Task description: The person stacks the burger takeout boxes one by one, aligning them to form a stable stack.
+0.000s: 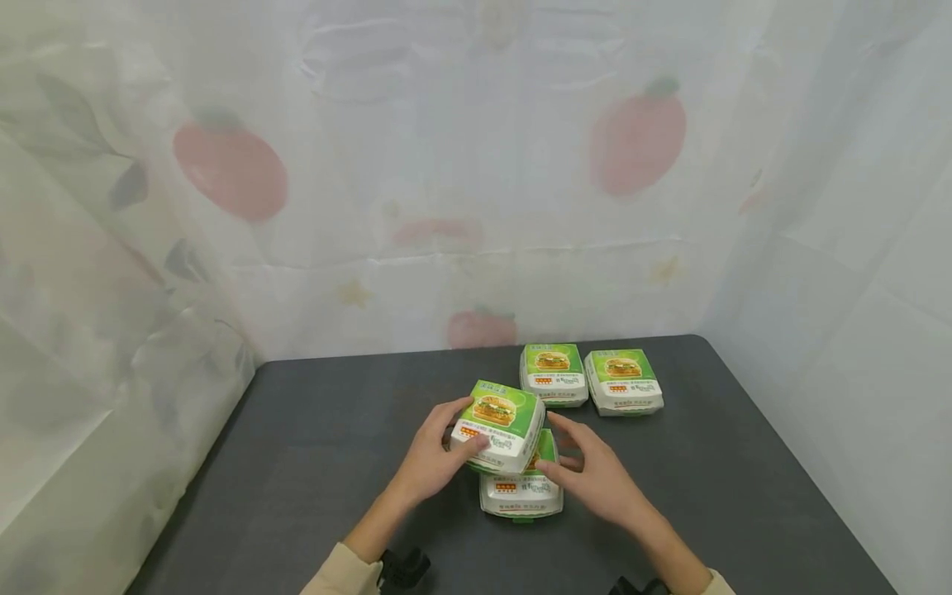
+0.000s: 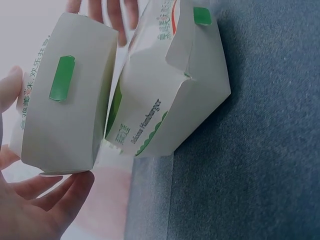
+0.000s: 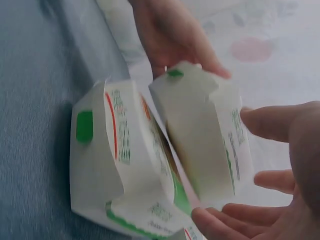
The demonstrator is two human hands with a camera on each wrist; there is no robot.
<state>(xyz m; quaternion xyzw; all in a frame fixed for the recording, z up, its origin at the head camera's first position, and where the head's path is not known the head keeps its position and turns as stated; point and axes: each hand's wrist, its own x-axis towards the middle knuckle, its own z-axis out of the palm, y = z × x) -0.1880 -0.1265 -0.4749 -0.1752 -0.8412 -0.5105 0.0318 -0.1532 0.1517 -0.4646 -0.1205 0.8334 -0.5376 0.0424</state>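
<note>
My left hand (image 1: 434, 456) grips a green-and-white hamburger box (image 1: 500, 417) by its left side, thumb on the top face. It is tilted above a second hamburger box (image 1: 523, 497) that sits flat on the table. In the left wrist view, the underside of the held box (image 2: 75, 125) faces the lower box (image 2: 182, 107), a narrow gap between them. To the right of both, my right hand (image 1: 595, 475) has its fingers spread. In the right wrist view its thumb is beside the held box (image 3: 192, 112); whether it touches is unclear.
Two more hamburger boxes stand side by side at the back, a left one (image 1: 554, 376) and a right one (image 1: 623, 383). The dark table (image 1: 335, 463) is bordered by a pale printed curtain (image 1: 416, 165) behind and white sheeting at the sides.
</note>
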